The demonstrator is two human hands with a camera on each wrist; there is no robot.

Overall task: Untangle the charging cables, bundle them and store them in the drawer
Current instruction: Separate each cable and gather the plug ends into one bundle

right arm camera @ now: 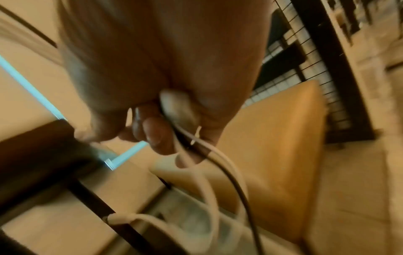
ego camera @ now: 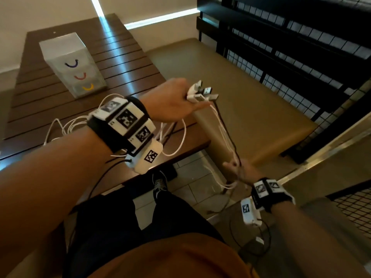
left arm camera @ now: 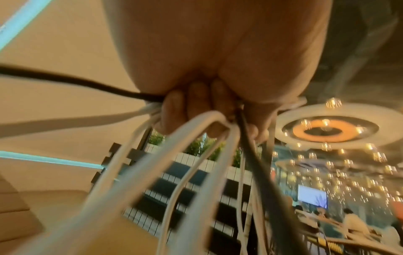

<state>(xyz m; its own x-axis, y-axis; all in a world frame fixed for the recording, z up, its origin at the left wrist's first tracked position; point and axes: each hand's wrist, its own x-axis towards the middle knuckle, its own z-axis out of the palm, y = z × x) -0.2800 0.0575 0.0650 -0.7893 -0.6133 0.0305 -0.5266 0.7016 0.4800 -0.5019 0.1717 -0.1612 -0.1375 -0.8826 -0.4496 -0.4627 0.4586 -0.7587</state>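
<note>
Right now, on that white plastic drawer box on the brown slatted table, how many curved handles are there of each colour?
Purple curved handle: 1
Red curved handle: 1
Yellow curved handle: 1
Total: 3

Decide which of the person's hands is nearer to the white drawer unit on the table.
Left. The left hand grips the cable plugs just right of the drawer unit; the right hand holds the cables lower, beyond the table edge.
</note>
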